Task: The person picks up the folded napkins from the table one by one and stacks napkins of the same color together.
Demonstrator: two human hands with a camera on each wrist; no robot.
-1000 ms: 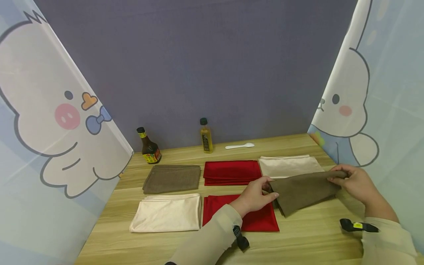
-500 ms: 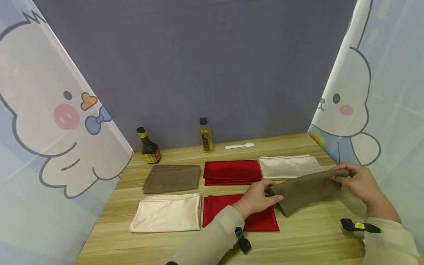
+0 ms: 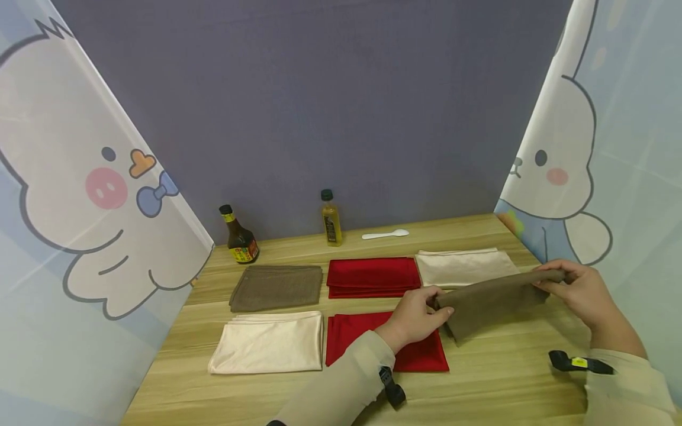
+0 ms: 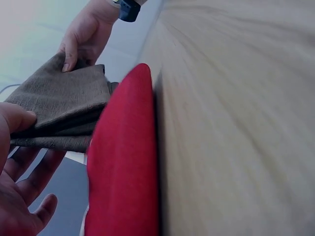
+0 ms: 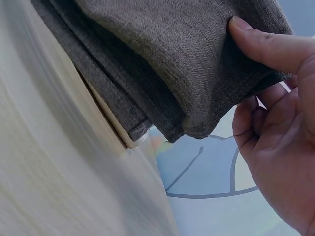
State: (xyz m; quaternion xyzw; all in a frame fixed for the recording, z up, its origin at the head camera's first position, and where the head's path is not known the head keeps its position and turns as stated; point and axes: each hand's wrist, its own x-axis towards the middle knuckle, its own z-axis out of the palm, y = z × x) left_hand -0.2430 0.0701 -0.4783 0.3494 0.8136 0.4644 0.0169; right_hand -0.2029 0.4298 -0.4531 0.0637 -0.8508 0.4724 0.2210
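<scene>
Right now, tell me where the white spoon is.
In the head view, the white spoon lies right of centre near the back edge of the wooden table, right of the yellow oil bottle and behind the rear red folded cloth.

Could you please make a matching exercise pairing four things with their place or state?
1. Right hand
2. White spoon
3. Dark bottle
4. Yellow bottle

A. Stands between the spoon and the other bottle
B. Lies flat on the wooden table
C. Pinches a brown cloth
D. Stands near the table's back-left corner

1-C; 2-B; 3-D; 4-A
</scene>
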